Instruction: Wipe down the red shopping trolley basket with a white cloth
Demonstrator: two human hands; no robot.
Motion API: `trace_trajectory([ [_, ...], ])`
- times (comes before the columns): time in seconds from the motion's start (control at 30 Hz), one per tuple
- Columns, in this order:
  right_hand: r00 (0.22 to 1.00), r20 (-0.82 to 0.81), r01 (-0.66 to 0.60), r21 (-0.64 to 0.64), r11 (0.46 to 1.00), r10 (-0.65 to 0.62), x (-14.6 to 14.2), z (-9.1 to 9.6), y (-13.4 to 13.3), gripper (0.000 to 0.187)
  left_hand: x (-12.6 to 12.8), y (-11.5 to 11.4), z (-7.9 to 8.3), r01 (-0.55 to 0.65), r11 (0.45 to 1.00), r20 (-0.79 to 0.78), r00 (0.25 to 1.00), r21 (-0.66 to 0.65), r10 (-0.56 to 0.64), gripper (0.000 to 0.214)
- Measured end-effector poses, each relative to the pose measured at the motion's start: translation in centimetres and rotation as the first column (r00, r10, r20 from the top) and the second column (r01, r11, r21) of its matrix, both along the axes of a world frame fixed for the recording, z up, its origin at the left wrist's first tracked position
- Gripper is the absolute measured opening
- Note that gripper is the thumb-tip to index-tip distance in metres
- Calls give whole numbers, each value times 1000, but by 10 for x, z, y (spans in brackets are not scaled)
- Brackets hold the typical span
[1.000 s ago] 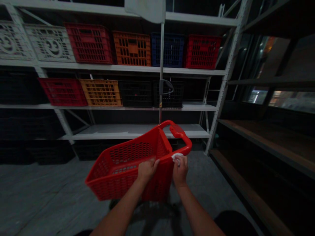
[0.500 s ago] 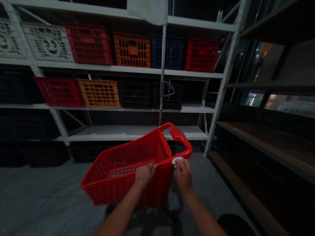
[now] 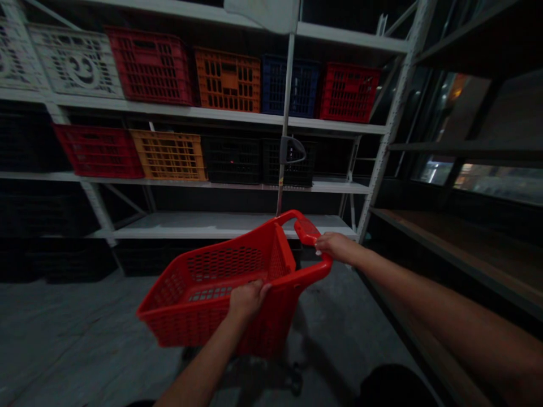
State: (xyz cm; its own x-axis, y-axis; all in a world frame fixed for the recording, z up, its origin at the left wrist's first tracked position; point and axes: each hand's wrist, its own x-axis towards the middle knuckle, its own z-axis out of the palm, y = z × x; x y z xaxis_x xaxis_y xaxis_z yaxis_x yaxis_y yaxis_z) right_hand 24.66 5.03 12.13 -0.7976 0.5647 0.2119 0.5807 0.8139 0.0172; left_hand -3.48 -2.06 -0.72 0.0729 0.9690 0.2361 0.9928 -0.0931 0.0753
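Note:
A red plastic shopping basket (image 3: 212,282) stands tilted on a wheeled base in front of me. My left hand (image 3: 246,298) is closed over the basket's near rim. My right hand (image 3: 335,246) reaches out along the right side, its fingers bunched against the red handle (image 3: 305,229) at the far end. What those fingers hold, if anything, is hidden; no white cloth shows now.
A white metal rack (image 3: 212,226) faces me, carrying red (image 3: 146,65), orange (image 3: 227,82) and blue (image 3: 297,85) crates, with black ones below. A grey pole with a dark grip (image 3: 291,150) rises behind the basket. Dark wooden shelves (image 3: 445,237) run along the right. The floor (image 3: 63,339) is grey concrete.
My right hand, which held a white cloth at the handle's near corner, has moved forward to the handle's far end. My left hand stays on the rim.

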Motion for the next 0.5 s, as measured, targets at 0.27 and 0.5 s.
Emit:
trace_trajectory([
  [0.27,985,137,-64,-253,965,101,-26,25,10,14,-8,-7,-1,27,1000,-11,1000,12,-27,55],
  [0.5,964,-31,-266,-119,957,264,-26,14,20,19,-14,-8,-3,33,999,-22,999,15,-33,55],
])
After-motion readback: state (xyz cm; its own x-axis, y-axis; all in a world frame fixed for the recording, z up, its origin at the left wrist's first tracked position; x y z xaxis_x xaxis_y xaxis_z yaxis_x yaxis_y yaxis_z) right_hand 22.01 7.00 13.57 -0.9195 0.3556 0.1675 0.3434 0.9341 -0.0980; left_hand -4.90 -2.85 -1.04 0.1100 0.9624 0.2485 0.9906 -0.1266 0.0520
